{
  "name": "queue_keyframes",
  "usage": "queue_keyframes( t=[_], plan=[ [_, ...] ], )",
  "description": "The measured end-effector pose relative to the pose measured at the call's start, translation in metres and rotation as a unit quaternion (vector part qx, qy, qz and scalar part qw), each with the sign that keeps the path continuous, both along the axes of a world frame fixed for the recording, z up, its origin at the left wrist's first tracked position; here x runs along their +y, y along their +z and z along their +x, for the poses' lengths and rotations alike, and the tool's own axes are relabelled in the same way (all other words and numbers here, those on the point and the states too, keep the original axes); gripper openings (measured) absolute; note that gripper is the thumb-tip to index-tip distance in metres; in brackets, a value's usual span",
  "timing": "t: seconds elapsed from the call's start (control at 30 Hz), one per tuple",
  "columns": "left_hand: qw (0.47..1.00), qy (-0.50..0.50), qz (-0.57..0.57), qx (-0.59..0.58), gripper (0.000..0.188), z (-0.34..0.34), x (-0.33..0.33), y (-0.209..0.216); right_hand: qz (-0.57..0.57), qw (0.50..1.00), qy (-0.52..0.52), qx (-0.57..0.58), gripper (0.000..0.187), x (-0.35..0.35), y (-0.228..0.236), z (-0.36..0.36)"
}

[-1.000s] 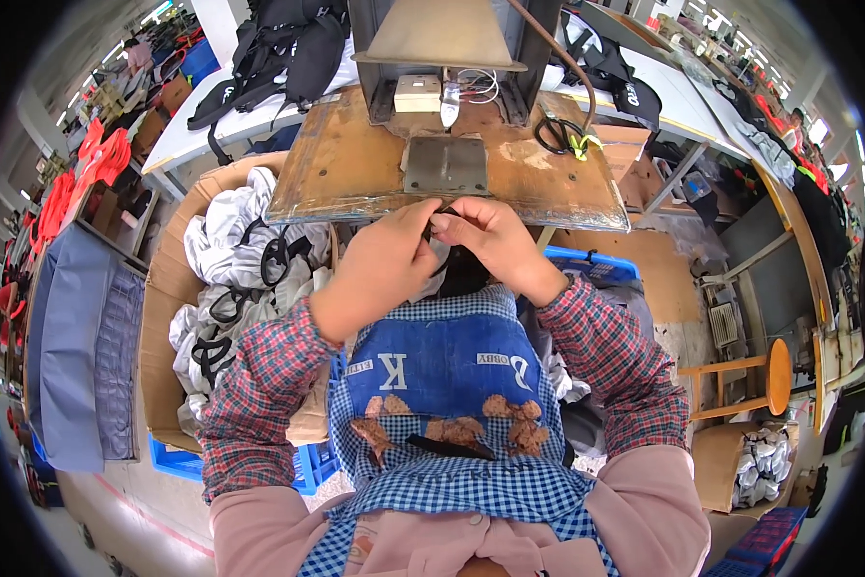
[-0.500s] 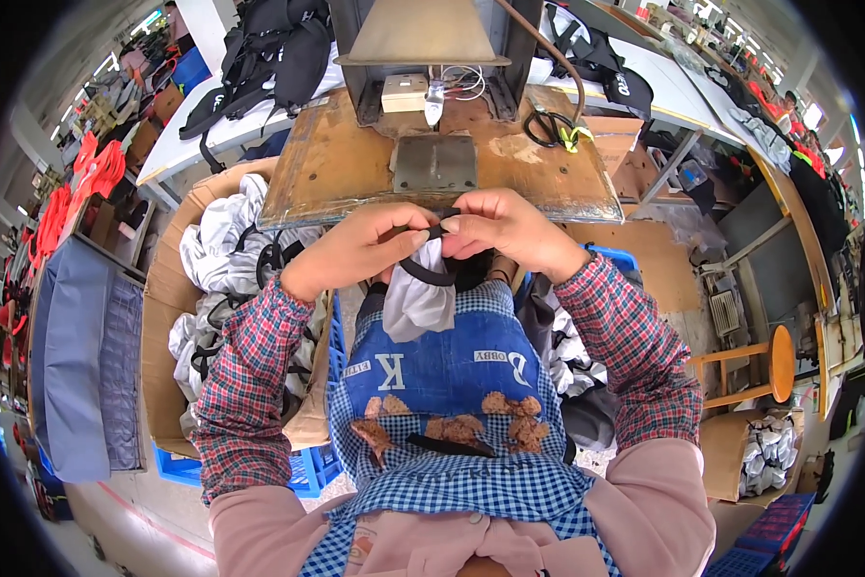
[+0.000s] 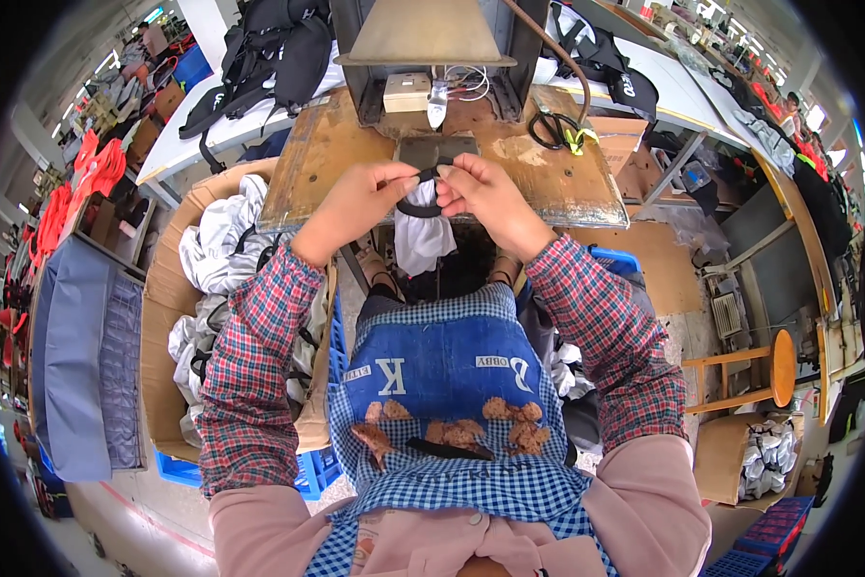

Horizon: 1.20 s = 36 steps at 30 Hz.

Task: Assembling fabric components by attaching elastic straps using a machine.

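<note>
Between my two hands hangs a pale grey-white fabric piece (image 3: 419, 242) with a black trimmed edge curved into a loop. My left hand (image 3: 363, 204) pinches the black edge on its left side, thumb and fingers closed on it. On the other side my right hand (image 3: 487, 197) grips the same edge close to the left fingertips. Both hands are at the front edge of a worn wooden worktop (image 3: 317, 159), just before a dark metal plate (image 3: 423, 148) of a machine. The loose cloth drops below the worktop edge, over my lap side.
Behind the plate rises a metal machine housing with a beige hood (image 3: 426, 34). Black-handled scissors (image 3: 553, 127) lie on the worktop's right. A cardboard box (image 3: 168, 337) of similar white pieces stands left, and a wooden stool (image 3: 782, 367) right. Black bags (image 3: 269, 67) cover the table behind.
Both hands have moved forward, away from my body, carrying the fabric piece from above my lap to the worktop's edge by the metal plate. Both still grip its black edge.
</note>
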<state>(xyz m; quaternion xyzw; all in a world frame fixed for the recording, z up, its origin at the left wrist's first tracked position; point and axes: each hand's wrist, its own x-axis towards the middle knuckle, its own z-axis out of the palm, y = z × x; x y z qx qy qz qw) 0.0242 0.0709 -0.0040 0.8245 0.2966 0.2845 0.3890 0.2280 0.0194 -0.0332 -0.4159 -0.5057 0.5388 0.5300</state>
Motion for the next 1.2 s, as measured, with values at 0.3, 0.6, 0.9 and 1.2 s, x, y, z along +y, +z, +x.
queue_keyframes(
  t=[0.3, 0.6, 0.9, 1.2],
  plan=[
    [0.989, 0.051, -0.130, -0.057, 0.024, 0.015, 0.034, -0.005, -0.002, 0.997, -0.063, 0.040, 0.019, 0.032, 0.001, 0.001],
    [0.977, 0.025, -0.177, -0.114, 0.026, 0.024, 0.045, -0.009, -0.006, 0.996, -0.052, 0.079, 0.013, 0.043, 0.005, 0.007],
    [0.971, 0.026, -0.188, -0.144, 0.027, 0.027, 0.040, -0.008, -0.008, 0.995, -0.055, 0.088, 0.013, 0.045, 0.003, 0.009],
    [0.966, 0.029, -0.192, -0.174, 0.026, 0.029, 0.037, -0.010, -0.005, 0.992, -0.072, 0.104, 0.013, 0.045, 0.001, 0.004]
  ],
)
